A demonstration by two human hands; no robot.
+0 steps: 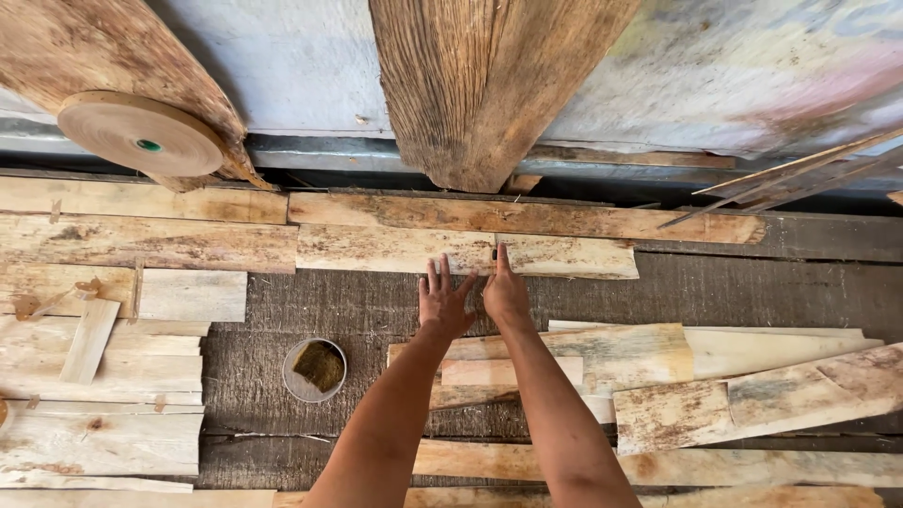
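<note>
My left hand (443,301) lies flat with fingers spread, fingertips on the right end of a thin pale veneer strip (395,250). My right hand (505,290) lies flat beside it, its fingertips at the seam where that strip meets a second veneer strip (569,256) to the right. Both strips lie end to end on the dark wooden work surface (734,292). Neither hand grips anything.
A roll of brown tape (141,132) hangs on a slanted beam at upper left. A thick wooden post (480,85) stands behind the strips. A small round tin of dark glue (316,369) sits left of my arms. Loose veneer pieces (752,395) are scattered right and left.
</note>
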